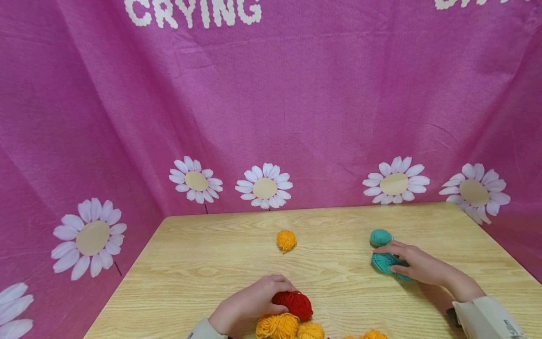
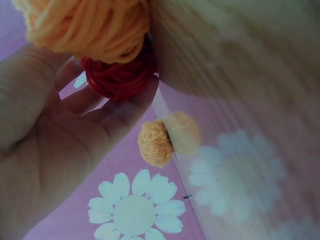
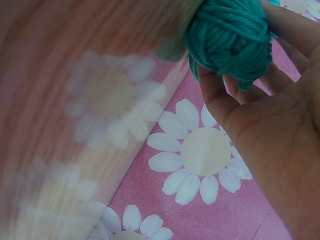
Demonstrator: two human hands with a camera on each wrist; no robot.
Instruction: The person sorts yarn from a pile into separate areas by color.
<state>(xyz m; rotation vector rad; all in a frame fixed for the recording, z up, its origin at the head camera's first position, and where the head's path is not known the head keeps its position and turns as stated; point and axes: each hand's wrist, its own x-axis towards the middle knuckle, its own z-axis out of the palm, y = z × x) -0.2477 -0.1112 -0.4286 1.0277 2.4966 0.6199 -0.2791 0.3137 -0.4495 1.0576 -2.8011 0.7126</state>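
Observation:
My left hand (image 1: pixel 263 296) holds a red ball of yarn (image 1: pixel 298 305) near the front of the table, thumb on its near side and fingers over the far side. Two orange balls of yarn (image 1: pixel 277 326) lie against the red one on its near side; in the left wrist view, orange yarn (image 2: pixel 90 27) covers part of it. Toward the right, my right hand (image 1: pixel 423 266) grips a teal ball of yarn (image 3: pixel 230 40) on the tabletop, its fingers and thumb on opposite sides. Just beyond those fingers sits a second teal ball (image 1: pixel 380 237).
A single orange ball of yarn (image 1: pixel 286 241) lies toward the back middle of the wooden table (image 1: pixel 211 254). More orange yarn (image 1: pixel 372 334) is cut off at the bottom edge of the head view. A pink cloth (image 1: pixel 296 103) with daisies hangs behind and beside the table.

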